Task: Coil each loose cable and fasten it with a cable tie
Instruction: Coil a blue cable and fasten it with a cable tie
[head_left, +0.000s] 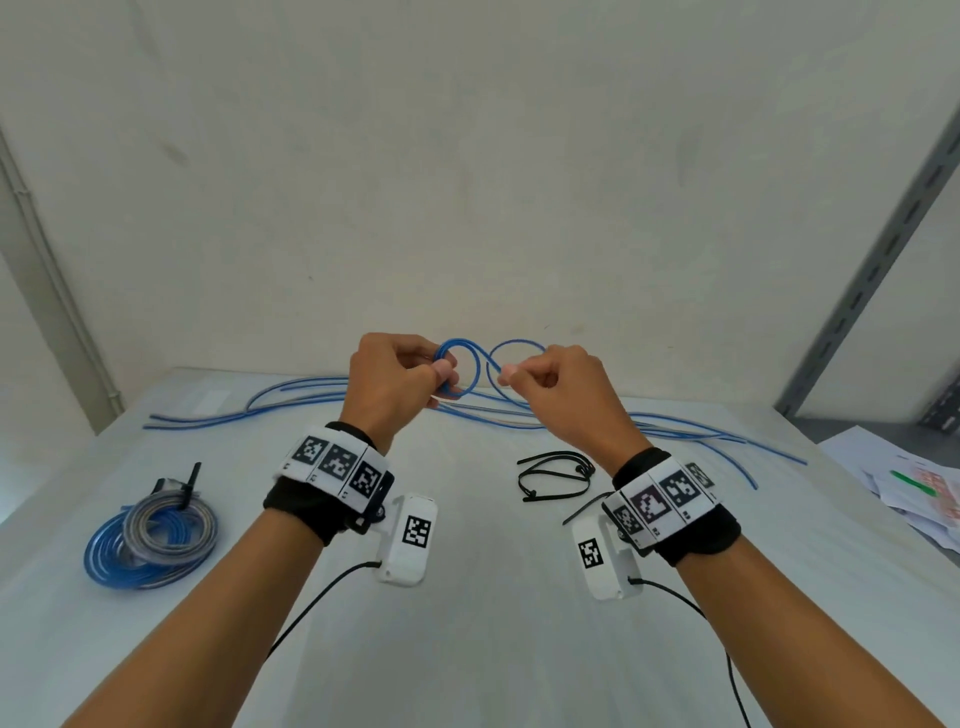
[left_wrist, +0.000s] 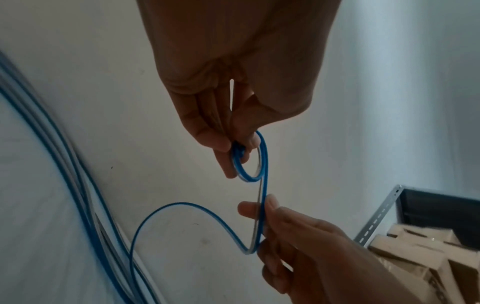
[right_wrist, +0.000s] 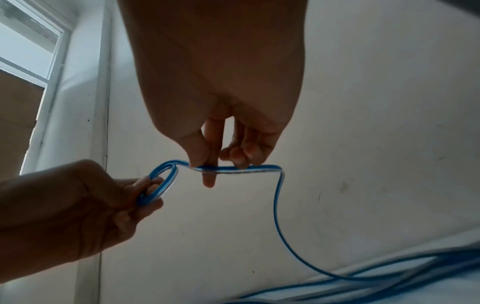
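Head view: white surface (head_left: 467, 623) carries loose blue cables (head_left: 675, 431) at far edge, tied coil bundle (head_left: 150, 540) near left, black cable ties (head_left: 556, 480) near right. Left hand (head_left: 395, 384) grip pinches small blue cable coil (head_left: 460, 371) above surface; right hand (head_left: 550, 384) grip pinches cable's next loop (head_left: 519, 345) beside it.

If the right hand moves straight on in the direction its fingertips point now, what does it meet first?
Most likely the left hand and the small cable loop it pinches. The right hand points its pinching fingertips leftward at them across a short gap; depth is unclear.
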